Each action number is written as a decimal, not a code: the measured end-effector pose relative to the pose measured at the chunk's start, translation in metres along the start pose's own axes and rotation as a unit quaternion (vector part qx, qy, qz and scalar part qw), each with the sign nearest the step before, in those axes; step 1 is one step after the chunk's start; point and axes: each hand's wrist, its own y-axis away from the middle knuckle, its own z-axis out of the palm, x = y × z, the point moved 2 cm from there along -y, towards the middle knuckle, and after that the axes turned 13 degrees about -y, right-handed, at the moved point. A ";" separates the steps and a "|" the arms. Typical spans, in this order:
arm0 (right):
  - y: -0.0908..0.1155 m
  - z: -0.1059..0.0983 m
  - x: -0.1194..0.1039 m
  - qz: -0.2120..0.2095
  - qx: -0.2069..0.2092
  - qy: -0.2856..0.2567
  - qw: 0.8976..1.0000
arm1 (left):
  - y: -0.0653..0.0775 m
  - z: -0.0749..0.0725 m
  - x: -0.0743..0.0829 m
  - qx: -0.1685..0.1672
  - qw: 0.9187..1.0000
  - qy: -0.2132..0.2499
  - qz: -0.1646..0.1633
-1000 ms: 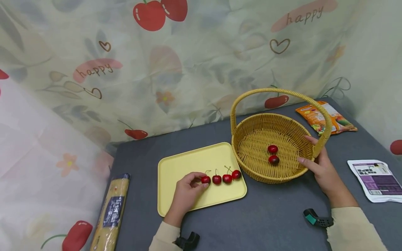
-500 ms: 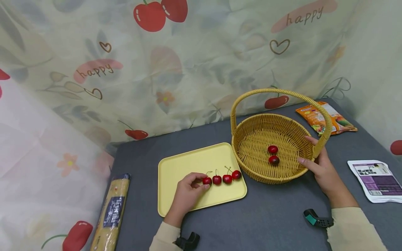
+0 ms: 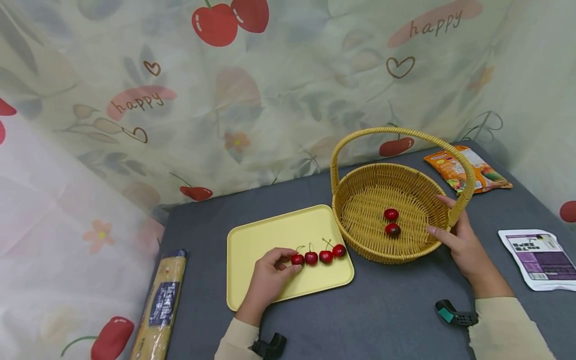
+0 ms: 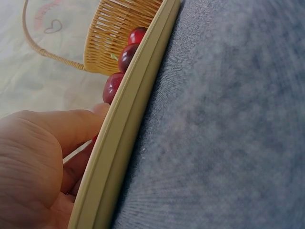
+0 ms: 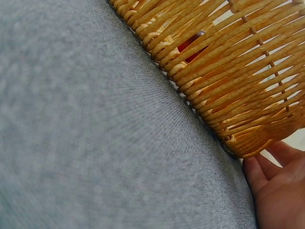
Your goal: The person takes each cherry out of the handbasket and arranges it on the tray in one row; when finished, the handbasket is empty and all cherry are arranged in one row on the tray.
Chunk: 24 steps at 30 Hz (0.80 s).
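My left hand [image 3: 269, 276] pinches the leftmost cherry [image 3: 297, 259] between thumb and fingers, low over the yellow tray [image 3: 265, 235]. That cherry stands at the end of a row with a stemmed cherry [image 3: 311, 258] beside it and two more cherries [image 3: 326, 257] to the right. In the left wrist view the tray's edge [image 4: 121, 129] hides most of the held cherry. A wicker basket [image 3: 360, 200] touches or overlaps the tray's right end, with two cherries [image 3: 392, 230] on its floor. My right hand [image 3: 463, 245] grips the basket's right side at the handle's base, thumb inside the rim.
Behind the basket lies an orange snack bag [image 3: 481, 172]. A white and purple pouch [image 3: 542, 259] is at the right, and a long pack of noodles [image 3: 162, 300] lies along the left edge. A printed curtain [image 3: 270, 125] closes off the back of the grey table [image 3: 360, 310].
My left hand has shifted the pinched cherry slightly right, closing most of the gap to its neighbour in the row. My right hand and the basket have stayed in place.
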 end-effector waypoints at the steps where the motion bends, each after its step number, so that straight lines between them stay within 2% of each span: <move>1: 0.000 0.000 0.000 0.000 0.001 0.002 1.000 | 0.000 0.000 0.000 0.000 1.000 -0.001 0.000; 6: 0.000 -0.001 0.001 0.002 0.004 0.009 1.000 | 0.000 -0.001 0.001 0.011 1.000 0.013 0.002; 9: 0.000 0.000 0.002 -0.001 0.004 0.002 1.000 | 0.000 -0.006 0.001 0.033 0.998 0.057 -0.001; 13: -0.001 0.000 0.005 -0.005 0.002 -0.005 1.000 | -0.003 -0.019 0.005 0.067 0.988 0.138 -0.010; 17: -0.001 -0.001 0.006 -0.006 0.005 0.005 1.000 | -0.011 -0.035 0.017 0.093 0.980 0.178 -0.010; 21: -0.001 -0.002 0.006 -0.006 0.005 0.008 1.000 | -0.020 -0.050 0.035 0.087 0.977 0.195 0.003; 24: -0.001 -0.003 0.005 -0.006 0.005 0.003 1.000 | -0.028 -0.055 0.052 0.059 0.973 0.223 0.034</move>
